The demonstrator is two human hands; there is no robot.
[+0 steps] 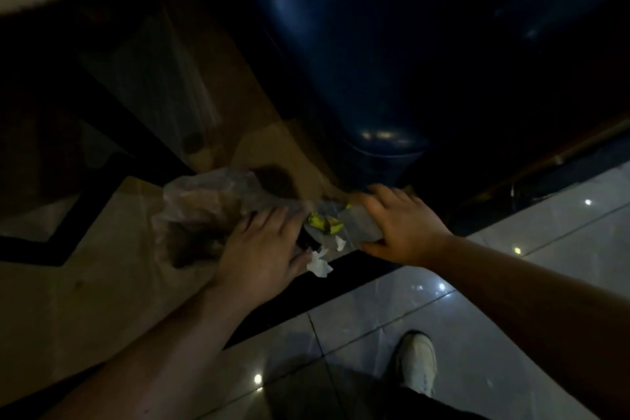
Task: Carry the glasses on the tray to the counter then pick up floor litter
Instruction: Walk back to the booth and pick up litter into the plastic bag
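Observation:
The scene is dim. A clear plastic bag [201,211] hangs between my two hands, low over the floor. My left hand [262,249] grips the bag's edge together with a crumpled white tissue [318,264] and something dark. My right hand [399,225] is closed on the bag's other edge. Between the hands lies a yellow-green wrapper [325,223] with small white paper scraps [340,242], seemingly in the bag's mouth. No tray or glasses are in view.
A large dark blue barrel-like container [375,78] stands right behind the hands. Brown cardboard [218,72] leans at the left. Glossy pale floor tiles [392,310] spread below, crossed by a black strip. My white shoe [417,363] stands at the lower right.

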